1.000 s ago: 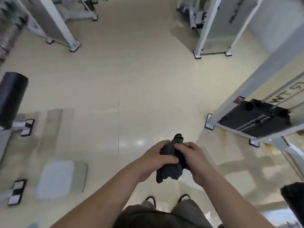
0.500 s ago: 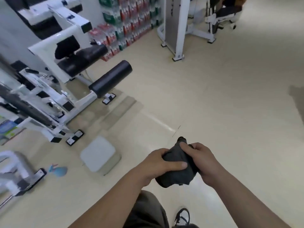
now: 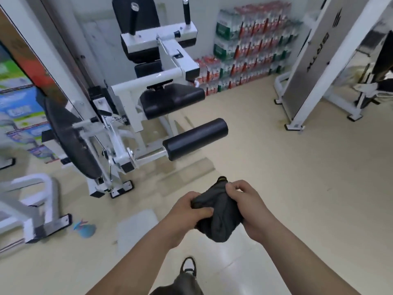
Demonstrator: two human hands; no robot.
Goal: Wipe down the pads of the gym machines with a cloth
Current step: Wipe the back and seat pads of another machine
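Both hands grip the dark cloth (image 3: 217, 218) bunched between them above the floor (image 3: 297, 188). The left hand (image 3: 189, 211) pinches one side and the right hand (image 3: 248, 207) curls over the top, as half a second ago. The head view has swung toward the white leg machine (image 3: 127, 96). Its roller pad (image 3: 195, 141) now lies just ahead of the cloth, not touching it. The seat pad (image 3: 172, 101) sits more central, and the upright back pad (image 3: 136, 13) has come into view.

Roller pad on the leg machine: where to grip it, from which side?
Probably the mid-barrel of the roller pad, hand wrapped over from above, coming in at its free end, at right. It is a plain cylinder lying near level; its left end joins the axle, with the frame crowding that side.
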